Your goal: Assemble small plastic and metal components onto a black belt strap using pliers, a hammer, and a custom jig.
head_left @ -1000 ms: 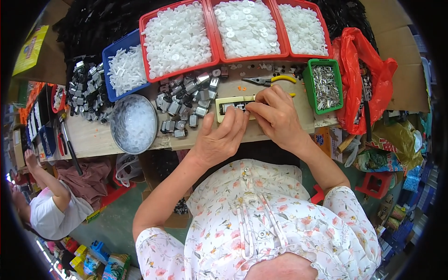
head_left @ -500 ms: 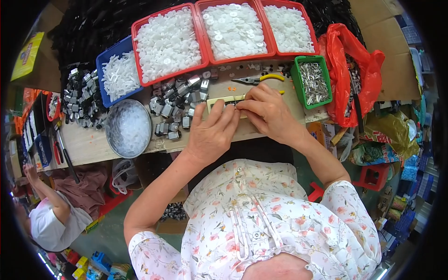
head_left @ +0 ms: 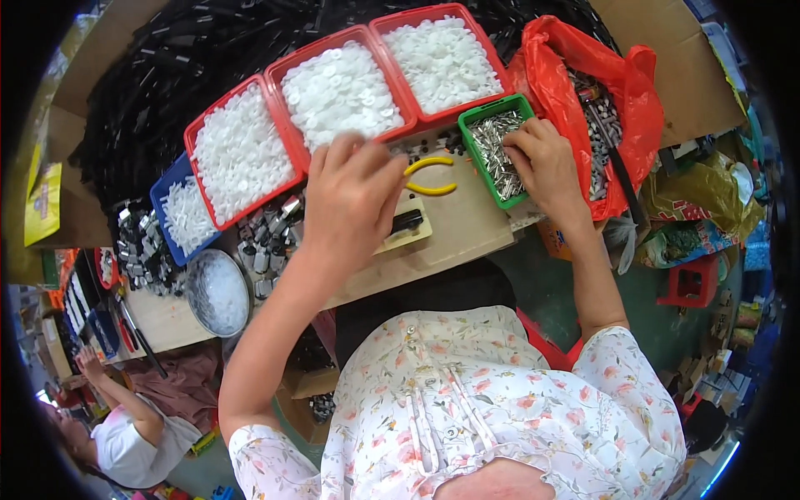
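My right hand (head_left: 546, 171) reaches into the green tray (head_left: 523, 103) of small metal pins (head_left: 498, 154). Its thumb and fingertips are pressed together at the pins; what lies between them is hidden. Blurred by motion, my left hand (head_left: 350, 196) is raised over the bench, in front of the middle red tray (head_left: 408, 117) of white plastic discs (head_left: 337, 87). Its fingers are bent, and their grip cannot be made out. Beside its wrist lies a cream-coloured fixture (head_left: 417, 237) with a black part (head_left: 407, 220) in it, partly covered by my forearm.
Yellow-handled pliers (head_left: 432, 190) lie behind the fixture. To the left are metal-and-black parts (head_left: 265, 242), a round metal bowl (head_left: 218, 292) and a blue tray (head_left: 158, 190). A red plastic bag (head_left: 637, 108) stands right of the green tray. Another person (head_left: 133, 437) sits at far left.
Both hands have left the cream fixture. My right hand has moved right into the green tray; my left has lifted up and left. The whole view has shifted too.
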`<action>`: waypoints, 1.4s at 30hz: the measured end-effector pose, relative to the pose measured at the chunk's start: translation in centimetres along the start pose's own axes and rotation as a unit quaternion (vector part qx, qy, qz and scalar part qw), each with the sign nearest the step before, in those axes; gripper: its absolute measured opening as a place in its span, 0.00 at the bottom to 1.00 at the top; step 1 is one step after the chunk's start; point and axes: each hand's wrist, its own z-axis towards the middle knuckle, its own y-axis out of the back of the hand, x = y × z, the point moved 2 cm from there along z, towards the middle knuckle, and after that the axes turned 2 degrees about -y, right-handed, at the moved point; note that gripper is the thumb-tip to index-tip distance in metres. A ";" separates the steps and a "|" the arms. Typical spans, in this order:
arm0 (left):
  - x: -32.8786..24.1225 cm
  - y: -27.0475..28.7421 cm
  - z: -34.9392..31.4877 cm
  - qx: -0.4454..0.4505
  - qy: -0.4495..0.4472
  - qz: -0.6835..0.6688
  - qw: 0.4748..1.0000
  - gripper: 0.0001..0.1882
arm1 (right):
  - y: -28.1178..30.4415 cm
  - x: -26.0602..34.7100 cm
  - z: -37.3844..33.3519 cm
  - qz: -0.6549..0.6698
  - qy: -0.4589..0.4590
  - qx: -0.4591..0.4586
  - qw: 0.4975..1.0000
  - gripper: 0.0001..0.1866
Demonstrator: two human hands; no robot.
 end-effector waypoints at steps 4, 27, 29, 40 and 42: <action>3.0 -4.7 6.0 -0.005 -0.002 -0.039 0.999 0.05 | -0.1 0.1 0.6 0.017 -0.024 0.002 1.000 0.04; 5.3 -10.6 12.4 -0.032 -0.068 0.040 0.996 0.03 | 1.8 0.3 -0.1 0.023 -0.053 0.004 0.998 0.08; 5.1 -9.0 11.4 -0.061 -0.048 -0.018 0.997 0.03 | 2.3 1.0 0.2 0.065 -0.072 -0.023 0.995 0.08; 1.2 -1.9 1.2 -0.076 0.390 -0.477 0.784 0.06 | -0.4 7.8 2.4 0.456 -0.074 -0.082 0.883 0.08; 0.5 -1.1 0.1 -0.088 0.383 -0.456 0.799 0.04 | -0.7 8.9 2.7 0.465 -0.020 -0.100 0.880 0.08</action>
